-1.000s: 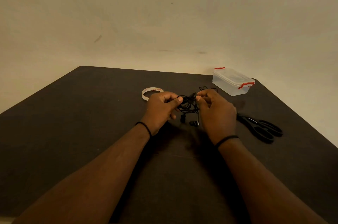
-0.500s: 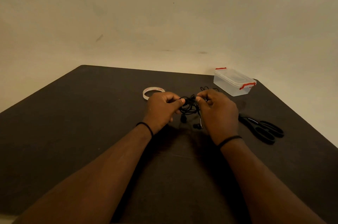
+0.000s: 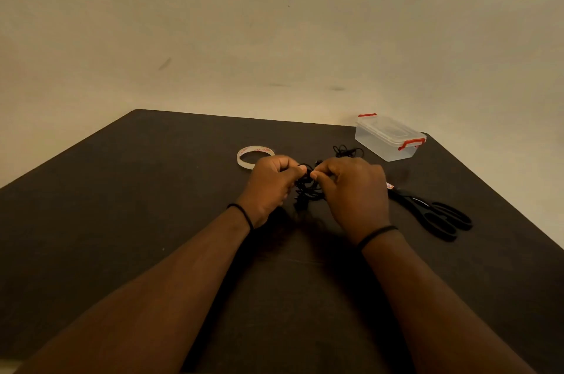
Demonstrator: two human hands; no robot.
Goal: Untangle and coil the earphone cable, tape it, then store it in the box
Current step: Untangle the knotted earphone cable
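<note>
A tangled black earphone cable (image 3: pixel 306 189) hangs between my two hands above the dark table (image 3: pixel 122 206). My left hand (image 3: pixel 270 187) pinches the tangle from the left with thumb and fingers. My right hand (image 3: pixel 354 190) pinches it from the right, fingertips almost touching those of the left. Part of the tangle is hidden behind my fingers. A loose bunch of black cable (image 3: pixel 346 151) lies on the table beyond my right hand. The clear plastic box (image 3: pixel 389 138) with red clips stands lidded at the back right. A roll of tape (image 3: pixel 253 155) lies behind my left hand.
Black scissors (image 3: pixel 433 215) lie on the table to the right of my right hand, handles toward the right edge. The table's far edge meets a plain wall. Its right edge runs close past the box and the scissors.
Both hands have drawn closer together on the tangle, and the dangling earbud ends have shifted slightly. Nothing else on the table has moved.
</note>
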